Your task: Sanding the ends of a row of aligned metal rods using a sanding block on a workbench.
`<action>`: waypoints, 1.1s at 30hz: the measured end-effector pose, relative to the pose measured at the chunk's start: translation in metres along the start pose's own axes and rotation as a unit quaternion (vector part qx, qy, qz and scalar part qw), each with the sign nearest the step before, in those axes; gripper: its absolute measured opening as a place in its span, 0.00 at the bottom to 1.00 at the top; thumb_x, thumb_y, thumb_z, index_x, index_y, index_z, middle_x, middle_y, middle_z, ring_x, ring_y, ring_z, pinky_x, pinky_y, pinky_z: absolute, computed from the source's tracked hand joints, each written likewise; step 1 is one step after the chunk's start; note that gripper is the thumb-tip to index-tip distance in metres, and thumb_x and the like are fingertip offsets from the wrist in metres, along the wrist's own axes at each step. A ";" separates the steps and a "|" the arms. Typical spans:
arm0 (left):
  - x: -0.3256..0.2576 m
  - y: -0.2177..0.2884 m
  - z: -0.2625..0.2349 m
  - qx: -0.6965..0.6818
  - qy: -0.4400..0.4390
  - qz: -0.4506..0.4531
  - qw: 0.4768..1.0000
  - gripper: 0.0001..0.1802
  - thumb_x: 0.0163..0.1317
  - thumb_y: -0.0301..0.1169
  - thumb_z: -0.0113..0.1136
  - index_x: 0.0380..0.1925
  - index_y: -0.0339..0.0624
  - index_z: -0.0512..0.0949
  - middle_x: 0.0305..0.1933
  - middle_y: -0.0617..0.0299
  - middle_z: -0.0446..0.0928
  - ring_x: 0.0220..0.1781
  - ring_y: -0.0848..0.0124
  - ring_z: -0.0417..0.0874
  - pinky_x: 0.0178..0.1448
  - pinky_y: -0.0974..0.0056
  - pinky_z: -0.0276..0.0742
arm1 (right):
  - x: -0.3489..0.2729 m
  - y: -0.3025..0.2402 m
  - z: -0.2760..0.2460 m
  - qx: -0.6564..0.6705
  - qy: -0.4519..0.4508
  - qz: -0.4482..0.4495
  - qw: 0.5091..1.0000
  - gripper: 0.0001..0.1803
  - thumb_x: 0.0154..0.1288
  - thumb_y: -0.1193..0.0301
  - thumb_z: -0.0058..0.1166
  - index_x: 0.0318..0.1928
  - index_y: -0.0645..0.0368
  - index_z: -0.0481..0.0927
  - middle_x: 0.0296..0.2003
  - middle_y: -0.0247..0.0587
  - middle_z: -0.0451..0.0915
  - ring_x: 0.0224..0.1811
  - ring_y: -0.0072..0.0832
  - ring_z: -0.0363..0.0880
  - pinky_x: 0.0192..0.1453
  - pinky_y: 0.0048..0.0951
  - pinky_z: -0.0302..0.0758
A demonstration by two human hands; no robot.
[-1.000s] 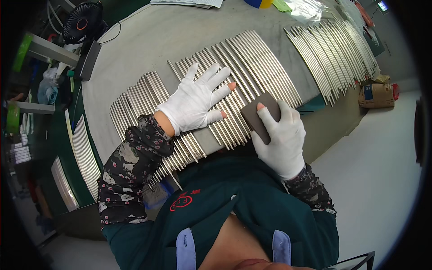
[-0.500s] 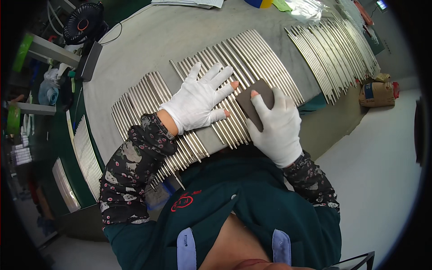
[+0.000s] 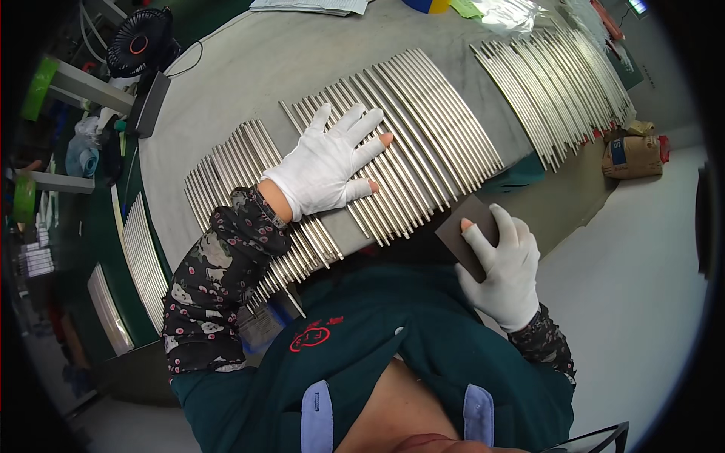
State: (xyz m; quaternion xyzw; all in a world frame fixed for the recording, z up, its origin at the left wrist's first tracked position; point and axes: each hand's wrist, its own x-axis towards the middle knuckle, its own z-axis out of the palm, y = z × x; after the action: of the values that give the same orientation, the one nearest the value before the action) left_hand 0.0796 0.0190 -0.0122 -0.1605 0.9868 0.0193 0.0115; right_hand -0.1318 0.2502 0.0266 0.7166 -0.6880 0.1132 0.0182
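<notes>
Metal rods lie side by side in a fanned row across the grey surface, their near ends reaching its front edge. A second row of rods lies further right, apart from the first by a strip of bare surface, and a shorter batch sits to the left under the forearm. Beyond the front edge on the right, open floor gives room. The left hand, in a white glove, lies flat on the middle row with its grip spread wide, palm down, wrist bent slightly. The right hand, also gloved, is off the surface, just past its edge, its grip pinching a dark abrasive pad between thumb and fingers, held tilted clear of the rods.
</notes>
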 end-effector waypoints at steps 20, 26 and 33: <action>0.029 -0.002 0.007 0.026 0.018 0.006 0.999 0.43 0.68 0.65 0.34 0.74 0.52 0.52 0.77 0.45 0.49 0.78 0.44 0.51 0.75 0.34 0.44 | -0.002 -0.009 0.027 0.090 0.031 0.073 0.993 0.34 0.39 0.67 0.69 0.54 0.51 0.78 0.56 0.56 0.70 0.51 0.49 0.72 0.53 0.45 0.72; 0.028 -0.001 0.008 0.016 0.021 0.000 1.000 0.43 0.68 0.65 0.35 0.74 0.50 0.53 0.78 0.45 0.49 0.77 0.44 0.51 0.76 0.35 0.44 | -0.007 0.001 0.025 0.097 0.038 0.064 0.993 0.34 0.40 0.66 0.70 0.54 0.50 0.78 0.56 0.55 0.70 0.50 0.48 0.72 0.50 0.44 0.72; 0.026 -0.001 0.005 0.024 0.008 0.023 0.999 0.43 0.68 0.65 0.34 0.75 0.51 0.52 0.77 0.45 0.50 0.77 0.45 0.52 0.76 0.35 0.43 | -0.006 0.006 0.016 0.108 0.056 0.077 0.990 0.36 0.38 0.69 0.69 0.56 0.52 0.77 0.56 0.53 0.70 0.52 0.50 0.72 0.55 0.46 0.72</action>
State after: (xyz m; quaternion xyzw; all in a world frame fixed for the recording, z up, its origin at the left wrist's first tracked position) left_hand 0.0558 0.0099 -0.0182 -0.1375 0.9905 -0.0055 0.0071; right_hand -0.1359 0.2528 0.0090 0.6522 -0.7225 0.2275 -0.0295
